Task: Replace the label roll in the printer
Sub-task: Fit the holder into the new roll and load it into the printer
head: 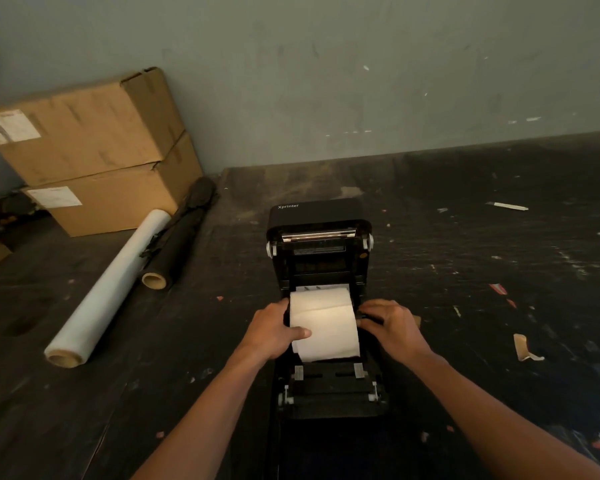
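A black label printer [321, 393] stands on the dark table with its lid [317, 233] swung up and open. A white label roll [326, 323] sits in the printer's bay. My left hand [274, 329] grips the roll's left end, thumb lying across its front. My right hand [392, 323] is at the roll's right side, fingers curled on a black part of the printer beside the roll. What exactly those fingers hold is hidden.
Two stacked cardboard boxes [94, 150] stand at the back left against the wall. A roll of clear stretch film [108, 292] and a black roll [181, 237] lie beside them. Paper scraps [523, 348] litter the table on the right.
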Action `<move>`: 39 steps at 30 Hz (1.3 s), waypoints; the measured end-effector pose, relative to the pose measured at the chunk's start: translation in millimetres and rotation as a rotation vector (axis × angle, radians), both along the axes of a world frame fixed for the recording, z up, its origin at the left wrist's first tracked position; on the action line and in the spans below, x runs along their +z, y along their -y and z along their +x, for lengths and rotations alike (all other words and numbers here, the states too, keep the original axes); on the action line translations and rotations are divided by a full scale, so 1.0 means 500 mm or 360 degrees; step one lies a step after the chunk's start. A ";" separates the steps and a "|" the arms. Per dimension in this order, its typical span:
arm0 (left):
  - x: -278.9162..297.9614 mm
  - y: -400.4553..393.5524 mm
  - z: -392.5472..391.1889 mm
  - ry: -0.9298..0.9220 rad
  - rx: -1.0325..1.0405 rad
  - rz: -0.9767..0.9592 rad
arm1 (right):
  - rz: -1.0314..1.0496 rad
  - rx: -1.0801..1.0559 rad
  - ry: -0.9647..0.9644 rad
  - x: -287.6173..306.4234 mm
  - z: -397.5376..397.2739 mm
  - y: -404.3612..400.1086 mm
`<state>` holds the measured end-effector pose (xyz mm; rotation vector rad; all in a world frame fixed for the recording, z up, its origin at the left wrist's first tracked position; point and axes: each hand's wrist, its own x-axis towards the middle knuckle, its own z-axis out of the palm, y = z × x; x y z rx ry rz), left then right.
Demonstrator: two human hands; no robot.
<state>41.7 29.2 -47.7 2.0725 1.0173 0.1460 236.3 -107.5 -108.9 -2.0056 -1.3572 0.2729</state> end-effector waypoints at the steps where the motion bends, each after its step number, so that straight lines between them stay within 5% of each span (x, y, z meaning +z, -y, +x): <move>1: -0.003 0.001 -0.001 0.0004 0.0014 -0.0022 | -0.0015 0.0009 0.0000 0.002 0.002 -0.002; 39: -0.003 0.027 -0.015 0.0475 0.0198 -0.0258 | 0.0178 -0.0096 -0.0410 0.021 -0.010 0.003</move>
